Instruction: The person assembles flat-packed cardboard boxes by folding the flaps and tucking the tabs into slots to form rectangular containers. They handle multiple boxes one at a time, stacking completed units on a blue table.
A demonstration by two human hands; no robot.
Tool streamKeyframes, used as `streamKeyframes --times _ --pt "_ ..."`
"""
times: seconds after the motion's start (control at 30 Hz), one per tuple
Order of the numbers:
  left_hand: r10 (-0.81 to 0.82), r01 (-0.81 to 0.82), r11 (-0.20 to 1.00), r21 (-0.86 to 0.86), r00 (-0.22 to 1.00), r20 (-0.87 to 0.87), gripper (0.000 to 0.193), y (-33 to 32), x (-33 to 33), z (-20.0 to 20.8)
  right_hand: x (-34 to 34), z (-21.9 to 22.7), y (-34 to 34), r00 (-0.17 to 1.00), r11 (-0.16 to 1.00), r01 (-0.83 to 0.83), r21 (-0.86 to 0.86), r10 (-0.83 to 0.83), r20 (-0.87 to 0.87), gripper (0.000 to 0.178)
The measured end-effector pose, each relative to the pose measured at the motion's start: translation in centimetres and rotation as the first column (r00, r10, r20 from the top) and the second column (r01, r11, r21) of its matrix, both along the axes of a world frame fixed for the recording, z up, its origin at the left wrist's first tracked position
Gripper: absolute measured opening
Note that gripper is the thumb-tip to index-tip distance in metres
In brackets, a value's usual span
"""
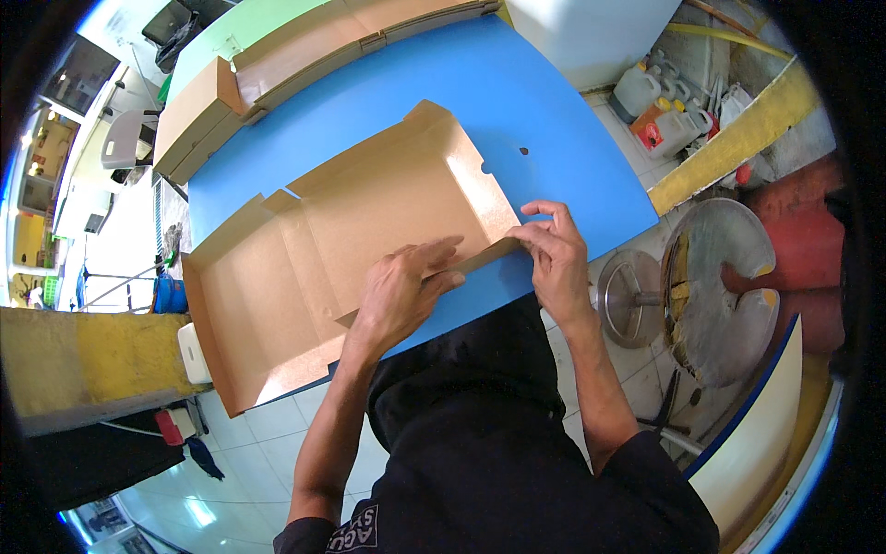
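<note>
Brown cardboard is seen at the centre: an open cardboard box (388, 198), its two shallow trays joined along a crease, laid slantwise on a blue tabletop (591, 166). The left tray is carried out past the near table edge. The near wall of the right tray is straddled by the left hand (406, 282), fingers stretched along the inner side, thumb spread apart below; whether any pressure is put on the wall cannot be told. The near right corner is pinched by the right hand (552, 258) at the fingertips, with one finger raised clear.

A small dark spot (523, 150) is noted to the right of the box. Along the far edge, more cardboard boxes (198, 115) are lined up. To the right, plastic jugs (637, 92) are grouped on the floor; nearer, a notched round seat (724, 305) is tipped on edge beside a metal disc (630, 295). White floor tiles (277, 452) are visible below.
</note>
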State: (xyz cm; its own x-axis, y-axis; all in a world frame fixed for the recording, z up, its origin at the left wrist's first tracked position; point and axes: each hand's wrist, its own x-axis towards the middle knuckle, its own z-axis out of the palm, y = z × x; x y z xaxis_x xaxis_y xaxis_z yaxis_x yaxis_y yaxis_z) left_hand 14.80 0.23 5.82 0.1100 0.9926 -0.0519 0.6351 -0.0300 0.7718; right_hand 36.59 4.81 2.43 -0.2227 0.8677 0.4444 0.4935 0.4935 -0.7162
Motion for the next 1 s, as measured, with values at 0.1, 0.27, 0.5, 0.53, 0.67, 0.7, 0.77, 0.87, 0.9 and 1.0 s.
streamKeyframes --times 0.1,0.27,0.5,0.53,0.67,0.7,0.77,0.87,0.9,1.0 --pt "-0.041 0.04 0.999 0.01 0.997 0.06 0.021 0.7 1.0 -0.2 -0.8 0.5 -1.6 0.997 0.999 -0.036 0.0 0.036 -0.069 0.037" --pt "-0.075 0.072 0.995 -0.07 0.997 -0.034 0.025 2.7 3.1 -0.1 -0.8 0.7 -3.3 0.975 0.989 0.11 -0.096 -0.127 -0.185 0.051" --pt "-0.242 0.22 0.931 -0.292 0.969 -0.041 0.028 5.8 6.3 0.6 -1.3 -0.8 -4.6 0.948 0.915 0.242 -0.322 -0.294 -0.123 0.061" --pt "-0.278 0.271 0.924 -0.27 0.96 0.013 0.027 6.3 6.5 0.5 -1.2 -0.9 -4.6 0.943 0.902 0.263 -0.341 -0.315 -0.107 0.058" --pt "-0.373 0.406 0.877 -0.258 0.912 0.167 0.022 7.9 6.8 0.1 -1.0 -0.8 -5.0 0.878 0.852 0.127 -0.507 -0.334 -0.342 0.052" --pt "-0.393 0.431 0.87 -0.24 0.9 0.19 0.022 8.2 6.7 0.1 -1.0 -0.6 -5.3 0.868 0.848 0.1 -0.52 -0.33 -0.371 0.046" --pt "-0.394 0.441 0.862 -0.249 0.893 0.219 0.021 8.5 6.7 0.0 -0.8 -0.2 -6.0 0.796 0.799 0.066 -0.598 -0.403 -0.451 0.047" --pt "-0.339 0.41 0.855 -0.317 0.905 0.256 0.019 8.8 6.6 0.1 -0.6 0.0 -6.5 0.607 0.734 -0.012 -0.679 -0.534 -0.588 0.049" --pt "-0.322 0.407 0.85 -0.334 0.904 0.283 0.02 8.9 6.6 0.1 -0.4 -0.1 -6.5 0.553 0.72 -0.013 -0.693 -0.573 -0.605 0.048" --pt "-0.305 0.39 0.854 -0.345 0.912 0.274 0.023 9.1 6.8 0.1 -0.3 -0.3 -6.3 0.447 0.681 -0.023 -0.732 -0.648 -0.617 0.047"
